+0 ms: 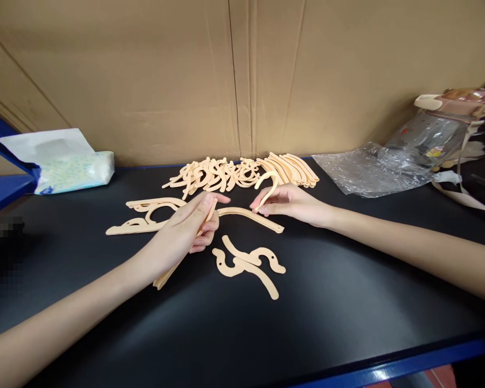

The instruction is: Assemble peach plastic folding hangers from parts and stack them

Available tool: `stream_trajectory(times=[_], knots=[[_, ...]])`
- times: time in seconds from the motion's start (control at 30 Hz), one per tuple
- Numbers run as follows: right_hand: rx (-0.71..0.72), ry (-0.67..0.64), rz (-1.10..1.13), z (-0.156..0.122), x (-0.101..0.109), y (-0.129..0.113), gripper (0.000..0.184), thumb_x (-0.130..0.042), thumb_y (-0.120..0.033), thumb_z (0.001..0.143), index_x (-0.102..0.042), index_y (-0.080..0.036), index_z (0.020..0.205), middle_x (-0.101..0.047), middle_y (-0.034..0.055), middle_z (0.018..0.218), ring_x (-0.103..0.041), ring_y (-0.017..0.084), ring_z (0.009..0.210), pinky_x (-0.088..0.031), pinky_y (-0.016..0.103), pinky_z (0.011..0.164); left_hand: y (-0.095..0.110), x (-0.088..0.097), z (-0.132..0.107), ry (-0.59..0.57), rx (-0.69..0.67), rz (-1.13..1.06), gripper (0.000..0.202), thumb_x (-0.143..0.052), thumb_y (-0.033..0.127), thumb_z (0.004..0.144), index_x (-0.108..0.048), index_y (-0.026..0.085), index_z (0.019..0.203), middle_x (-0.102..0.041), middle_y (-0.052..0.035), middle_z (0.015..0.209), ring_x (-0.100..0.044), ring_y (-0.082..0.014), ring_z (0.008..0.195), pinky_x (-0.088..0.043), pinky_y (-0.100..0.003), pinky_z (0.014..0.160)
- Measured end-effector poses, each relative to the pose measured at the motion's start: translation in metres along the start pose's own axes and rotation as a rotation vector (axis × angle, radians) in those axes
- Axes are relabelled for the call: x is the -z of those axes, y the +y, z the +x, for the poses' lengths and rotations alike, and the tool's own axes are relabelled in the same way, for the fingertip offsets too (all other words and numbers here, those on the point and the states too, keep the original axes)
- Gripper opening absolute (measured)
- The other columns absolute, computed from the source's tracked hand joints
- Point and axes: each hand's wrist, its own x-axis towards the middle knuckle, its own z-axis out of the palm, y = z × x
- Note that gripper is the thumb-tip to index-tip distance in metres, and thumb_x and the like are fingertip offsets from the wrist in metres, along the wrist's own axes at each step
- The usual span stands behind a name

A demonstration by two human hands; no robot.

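My left hand [192, 218] is closed around a peach plastic hanger arm [165, 276], whose lower end sticks out below the palm. Another curved, grooved hanger arm [258, 216] extends rightward from the left fingers; whether the two are joined is hidden. Between thumb and fingers, my right hand [293, 205] pinches a curved hanger hook [273, 188], just above that second arm. Two flat hanger pieces with hooked ends [262, 275] lie crossed on the table nearer to me. More hanger pieces [131, 227] lie left of my left hand, partly covered by it.
Along the back of the black table [327, 323] lie a pile of hooks [210, 175] and a stack of hanger arms [293, 170]. Clear plastic wrap [359, 170] and a transparent bottle [432, 132] are at the right. A tissue pack [76, 170] sits back left, before a cardboard wall [145, 81].
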Motion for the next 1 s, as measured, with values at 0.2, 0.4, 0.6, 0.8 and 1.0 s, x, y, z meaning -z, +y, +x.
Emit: stream_trajectory(times=[0.2, 0.4, 0.6, 0.8, 1.0], knots=[[-0.029, -0.005, 0.047, 0.002, -0.001, 0.004, 0.022, -0.078, -0.023, 0.072, -0.070, -0.016, 0.091, -0.073, -0.0009, 0.081, -0.067, 0.011, 0.077, -0.050, 0.027, 0.080, -0.004, 0.000, -0.004, 0.036, -0.196, 0.274, 0.025, -0.042, 0.047, 0.097, -0.038, 0.023, 0.088, -0.043, 0.0060, 0.071, -0.036, -0.0067, 0.052, -0.032, -0.018, 0.046], [-0.002, -0.048, 0.067, 0.002, 0.000, 0.005, 0.017, -0.078, -0.023, 0.072, -0.071, -0.016, 0.086, -0.074, -0.0004, 0.082, -0.068, 0.012, 0.078, -0.052, 0.028, 0.082, 0.001, 0.000, -0.011, 0.019, -0.533, 0.756, 0.025, -0.041, 0.037, 0.099, -0.060, 0.021, 0.096, -0.056, 0.0011, 0.083, -0.051, -0.0109, 0.069, -0.039, -0.024, 0.064], [0.017, -0.061, 0.047, 0.002, -0.001, 0.005, 0.016, -0.077, -0.023, 0.073, -0.071, -0.016, 0.086, -0.074, -0.0003, 0.083, -0.068, 0.012, 0.079, -0.052, 0.029, 0.082, -0.005, 0.002, -0.008, 0.082, -0.611, 1.011, 0.025, -0.048, 0.035, 0.097, -0.069, 0.021, 0.096, -0.051, 0.0023, 0.078, -0.048, -0.0092, 0.060, -0.037, -0.023, 0.058], [0.027, -0.062, 0.052, 0.002, -0.002, 0.005, 0.015, -0.076, -0.021, 0.074, -0.070, -0.016, 0.087, -0.073, -0.0014, 0.082, -0.068, 0.011, 0.079, -0.052, 0.027, 0.081, -0.007, -0.003, -0.016, 0.168, -0.619, 1.089, 0.024, -0.049, 0.034, 0.097, -0.069, 0.023, 0.102, -0.066, 0.0019, 0.087, -0.060, -0.0131, 0.072, -0.040, -0.025, 0.065], [0.015, -0.057, 0.063, 0.002, -0.001, 0.005, 0.018, -0.077, -0.020, 0.072, -0.069, -0.016, 0.088, -0.073, -0.0019, 0.083, -0.068, 0.010, 0.080, -0.052, 0.026, 0.081, -0.012, -0.007, -0.010, 0.205, -0.774, 1.066, 0.032, -0.042, 0.031, 0.100, -0.061, 0.016, 0.121, -0.064, -0.0023, 0.086, -0.061, -0.0155, 0.079, -0.043, -0.025, 0.069]])
